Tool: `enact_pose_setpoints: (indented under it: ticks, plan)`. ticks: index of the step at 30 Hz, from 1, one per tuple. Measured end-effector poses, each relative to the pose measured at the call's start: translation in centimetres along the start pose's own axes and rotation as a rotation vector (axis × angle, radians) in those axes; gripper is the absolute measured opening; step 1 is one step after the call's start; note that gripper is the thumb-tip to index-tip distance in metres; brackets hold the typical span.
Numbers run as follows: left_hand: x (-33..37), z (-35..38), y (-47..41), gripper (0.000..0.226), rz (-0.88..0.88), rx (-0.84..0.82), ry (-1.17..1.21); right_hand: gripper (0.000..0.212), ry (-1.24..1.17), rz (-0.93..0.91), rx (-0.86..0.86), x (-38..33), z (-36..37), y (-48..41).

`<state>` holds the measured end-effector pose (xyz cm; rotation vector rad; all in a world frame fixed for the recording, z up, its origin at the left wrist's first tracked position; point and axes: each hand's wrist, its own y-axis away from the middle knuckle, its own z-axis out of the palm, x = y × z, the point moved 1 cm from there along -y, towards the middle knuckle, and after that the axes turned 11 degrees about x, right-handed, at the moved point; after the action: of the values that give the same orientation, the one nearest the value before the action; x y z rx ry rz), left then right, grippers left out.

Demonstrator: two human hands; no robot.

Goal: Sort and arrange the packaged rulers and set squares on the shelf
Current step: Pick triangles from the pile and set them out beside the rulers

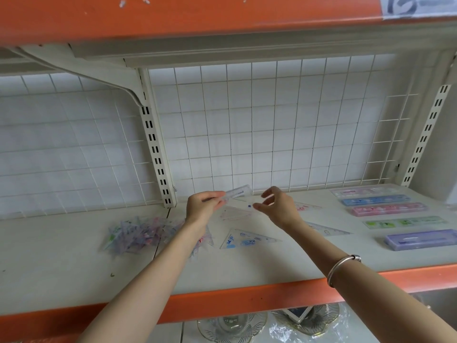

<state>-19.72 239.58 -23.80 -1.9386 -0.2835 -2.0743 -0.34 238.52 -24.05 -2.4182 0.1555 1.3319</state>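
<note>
Here the left hand (201,205) has its fingers clamped on a clear packaged ruler (238,193), held above the shelf (247,268); the right hand (277,206) hovers beside it, fingers apart. Sorting is midway, I judge: next it likely belongs in the ruler row (385,209) at the right.

1. A shop: a retail display shelf (247,273) with an orange front edge (222,302) and a white wire-grid back panel (272,120).
2. Packaged ruler sets (388,209) lie in a row like stock; a handwritten label (418,4) is stuck above.
</note>
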Motion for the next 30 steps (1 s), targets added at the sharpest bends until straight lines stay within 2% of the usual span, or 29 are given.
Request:
enact_pose_setpoints:
  ticks: [5, 7, 9, 12, 16, 19, 22, 27, 30]
  plan:
    - [0.0, 0.5, 0.8, 0.017, -0.043, -0.076, 0.062, 0.005, -0.247, 0.118, -0.082, 0.1, 0.4, -0.1]
    - [-0.3, 0.7, 0.5, 0.017, -0.018, -0.008, 0.005, 0.006, -0.327, 0.126, -0.051, 0.0, 0.2, 0.0]
    - [-0.5, 0.7, 0.2, 0.014, 0.058, 0.098, -0.182, 0.007, -0.349, 0.094, 0.019, -0.2, 0.0, 0.2]
    - [-0.4, 1.1, 0.1, 0.003, 0.082, 0.105, -0.259, 0.007, -0.276, -0.007, 0.131, -0.6, -0.1, 0.4]
    - [0.3, 2.7, 1.0, 0.019, -0.015, -0.074, -0.102, 0.009, -0.111, -0.234, 0.187, -0.9, 0.3, 1.1]
    - [0.6, 3.8, 1.3, 0.024, -0.072, -0.089, 0.015, 0.002, -0.014, -0.391, 0.198, -1.1, 1.0, 1.7]
    - [0.6, 4.2, 1.4, 0.02, -0.047, -0.078, 0.008, 0.01, -0.008, -0.462, 0.176, -1.2, 1.4, 1.9]
    - [0.6, 3.9, 1.1, 0.016, 0.001, -0.061, -0.029, 0.034, 0.044, -0.53, 0.028, -0.7, 1.2, 1.8]
    - [0.5, 3.5, 0.9, 0.009, 0.05, -0.071, -0.124, 0.049, 0.156, -0.58, 0.033, -0.4, 0.7, 1.3]
